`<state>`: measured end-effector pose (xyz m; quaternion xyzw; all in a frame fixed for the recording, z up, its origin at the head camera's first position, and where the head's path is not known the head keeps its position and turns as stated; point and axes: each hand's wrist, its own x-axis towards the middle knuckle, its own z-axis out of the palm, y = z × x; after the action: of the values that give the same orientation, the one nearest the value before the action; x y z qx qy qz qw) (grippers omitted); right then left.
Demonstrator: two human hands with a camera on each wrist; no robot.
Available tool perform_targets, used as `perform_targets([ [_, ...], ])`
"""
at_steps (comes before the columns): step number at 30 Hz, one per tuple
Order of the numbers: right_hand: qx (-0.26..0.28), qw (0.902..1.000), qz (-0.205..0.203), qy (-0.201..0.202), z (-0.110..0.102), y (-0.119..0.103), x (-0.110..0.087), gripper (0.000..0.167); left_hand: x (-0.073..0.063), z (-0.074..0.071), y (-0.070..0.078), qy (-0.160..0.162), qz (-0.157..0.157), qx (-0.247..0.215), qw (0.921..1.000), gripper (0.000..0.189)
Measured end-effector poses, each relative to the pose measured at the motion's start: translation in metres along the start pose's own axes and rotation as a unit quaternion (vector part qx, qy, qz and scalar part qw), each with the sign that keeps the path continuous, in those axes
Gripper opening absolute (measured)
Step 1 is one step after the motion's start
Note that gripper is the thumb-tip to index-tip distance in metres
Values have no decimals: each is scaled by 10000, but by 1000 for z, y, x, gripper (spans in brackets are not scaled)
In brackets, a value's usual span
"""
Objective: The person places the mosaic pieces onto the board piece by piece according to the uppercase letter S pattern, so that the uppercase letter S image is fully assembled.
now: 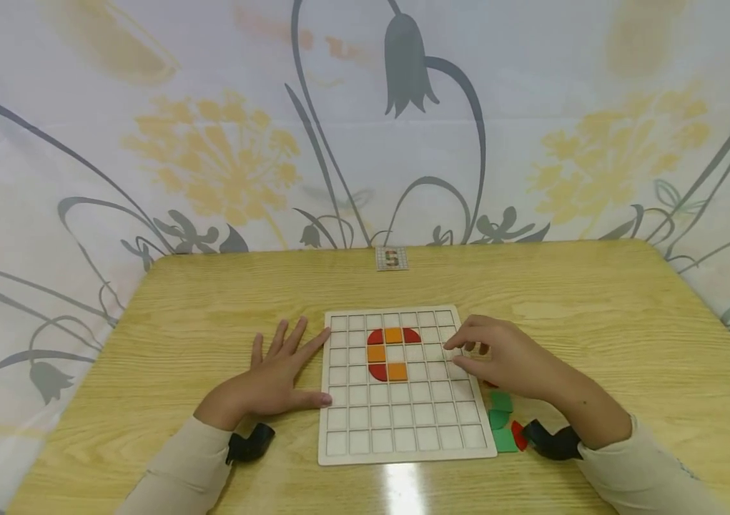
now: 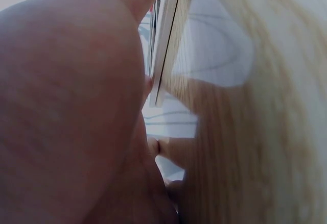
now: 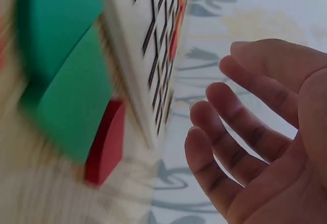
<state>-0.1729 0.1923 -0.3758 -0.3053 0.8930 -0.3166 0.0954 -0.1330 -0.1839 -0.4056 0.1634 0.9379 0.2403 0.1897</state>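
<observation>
A white grid board (image 1: 353,415) lies on the table with three red quarter-round tiles (image 1: 378,373) and three orange square tiles (image 1: 376,353) set in its cells. Spread flat on the tabletop, my left hand (image 1: 272,383) has its thumb and index fingertips at the board's left edge. My right hand (image 1: 500,357) hovers over the right edge of the board. In the right wrist view its fingers (image 3: 232,150) are loosely bent, with nothing between them and the thumb. Green tiles (image 1: 500,402) and a red tile (image 1: 519,434) lie beside the board, below that hand.
A small card (image 1: 392,258) printed with a coloured figure on a grid lies at the far edge of the wooden table (image 1: 242,286). Behind the table hangs a flower-patterned curtain (image 1: 352,143). Black wrist cameras (image 1: 554,440) sit close above the tabletop.
</observation>
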Motion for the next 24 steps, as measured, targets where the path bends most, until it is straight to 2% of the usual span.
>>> perform_targets([
  [3,47,10000,42,-56,-5,10,-7,13,0,0,0,-11,-1,3,10000,101],
  [7,140,9997,-96,-182,-13,24,-16,12,0,0,0,-19,-15,-9,10000,101],
  [14,471,9962,-271,-687,-21,46,-26,17,1,1,0,-42,-22,11,10000,101],
  [18,697,9929,-160,-953,-23,52,-27,16,0,0,0,-35,-46,9,10000,101],
  [24,736,9914,-96,-1076,-26,56,-28,16,1,0,0,-15,-29,20,10000,101],
])
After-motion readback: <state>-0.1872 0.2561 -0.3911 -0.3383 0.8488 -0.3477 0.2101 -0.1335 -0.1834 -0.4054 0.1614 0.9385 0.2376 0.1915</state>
